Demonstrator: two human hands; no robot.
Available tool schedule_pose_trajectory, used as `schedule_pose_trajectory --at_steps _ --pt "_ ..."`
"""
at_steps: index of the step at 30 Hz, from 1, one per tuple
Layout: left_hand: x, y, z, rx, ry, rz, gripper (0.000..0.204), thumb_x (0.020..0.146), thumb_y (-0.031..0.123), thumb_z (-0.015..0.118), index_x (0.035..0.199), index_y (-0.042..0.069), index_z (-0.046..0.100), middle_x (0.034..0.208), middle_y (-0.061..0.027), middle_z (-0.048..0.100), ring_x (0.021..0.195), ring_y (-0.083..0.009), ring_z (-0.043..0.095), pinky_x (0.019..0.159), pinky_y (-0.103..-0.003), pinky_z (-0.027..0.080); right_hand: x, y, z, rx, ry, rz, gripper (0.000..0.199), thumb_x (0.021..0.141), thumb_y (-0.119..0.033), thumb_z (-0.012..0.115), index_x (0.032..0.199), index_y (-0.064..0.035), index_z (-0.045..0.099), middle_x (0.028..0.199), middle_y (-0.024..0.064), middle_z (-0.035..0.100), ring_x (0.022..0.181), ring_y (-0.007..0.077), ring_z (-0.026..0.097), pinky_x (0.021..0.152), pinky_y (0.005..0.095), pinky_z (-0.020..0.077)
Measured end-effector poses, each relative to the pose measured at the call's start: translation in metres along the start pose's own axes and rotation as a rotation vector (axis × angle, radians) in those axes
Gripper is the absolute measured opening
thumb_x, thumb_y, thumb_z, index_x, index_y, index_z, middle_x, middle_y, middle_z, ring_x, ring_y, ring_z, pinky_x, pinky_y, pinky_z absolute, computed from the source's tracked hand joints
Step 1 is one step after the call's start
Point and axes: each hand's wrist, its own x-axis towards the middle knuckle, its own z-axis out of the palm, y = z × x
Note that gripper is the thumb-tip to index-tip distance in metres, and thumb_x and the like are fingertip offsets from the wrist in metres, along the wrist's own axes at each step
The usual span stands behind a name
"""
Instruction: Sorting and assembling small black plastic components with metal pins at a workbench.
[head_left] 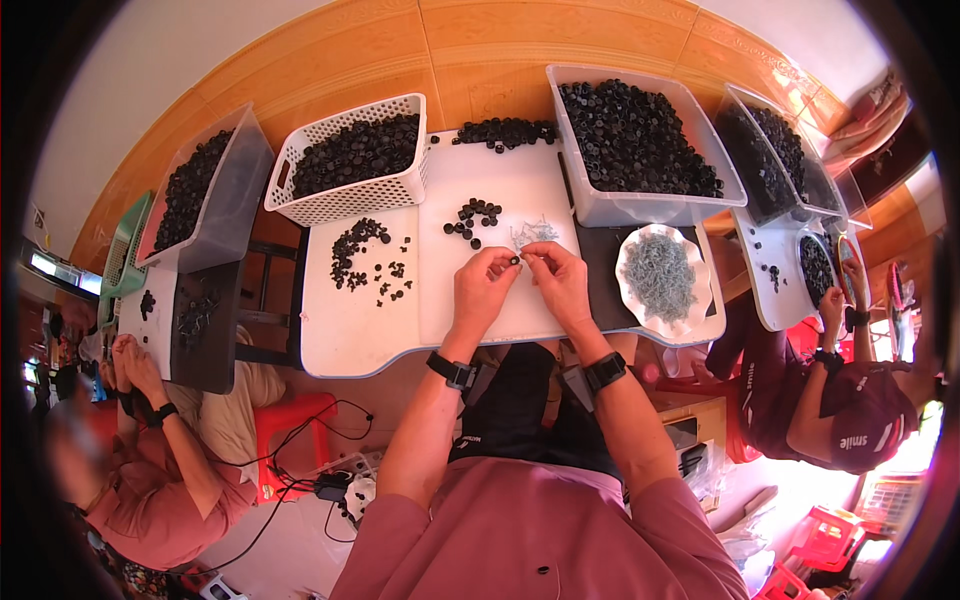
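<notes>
Over the white table (450, 320) my two hands meet fingertip to fingertip. My left hand (482, 288) pinches a small round black plastic part (514, 260) between thumb and fingers. Close beside it, my right hand (562, 288) is closed in a pinch; what its fingertips hold is too small to make out. Just beyond the fingers lies a small heap of silvery screws (533, 232). A loose group of black round caps (472, 220) sits to the left of the heap. Farther left, many small black pieces (358, 255) are spread on the tabletop.
A scalloped white bowl of screws (704, 290) stands right of my hands. Behind are a white perforated basket (345, 203) and a clear bin (650, 208) full of black parts. Co-workers sit at the left (180, 450) and right (830, 400). A red stool (290, 440) stands lower left.
</notes>
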Motion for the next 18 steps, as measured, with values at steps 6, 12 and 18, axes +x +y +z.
schedule_pose_trajectory --at_steps 6,12,18 --pt "-0.0001 -0.0022 -0.001 -0.098 -0.016 -0.088 0.021 0.085 0.006 0.079 0.105 0.004 0.072 0.087 -0.0091 0.077 0.069 -0.0141 0.069 0.062 -0.028 0.054 0.0026 -0.0005 0.0031 0.163 -0.12 0.031 0.014 0.094 -0.003 0.069 0.107 -0.0005 0.074 0.08 0.0008 0.07 0.069 0.0061 0.062 0.062 0.0233 0.0517" --pt "-0.0009 0.0041 -0.0016 -0.045 -0.046 -0.034 0.018 0.089 0.002 0.076 0.107 0.002 0.071 0.089 -0.0044 0.076 0.072 -0.0082 0.065 0.067 -0.025 0.054 0.0039 0.003 -0.002 0.175 -0.147 0.036 0.015 0.092 0.0 0.069 0.106 -0.0008 0.073 0.086 0.0014 0.072 0.072 0.0057 0.062 0.064 0.0221 0.0514" --pt "0.0002 0.0018 -0.0021 -0.057 -0.044 -0.013 0.026 0.086 0.002 0.079 0.111 0.005 0.072 0.088 -0.0045 0.073 0.075 -0.0082 0.063 0.069 -0.025 0.053 0.0062 0.0021 -0.0041 0.147 -0.151 -0.004 0.013 0.09 -0.001 0.072 0.103 -0.0015 0.073 0.078 -0.0034 0.066 0.066 0.0027 0.055 0.06 0.0203 0.044"
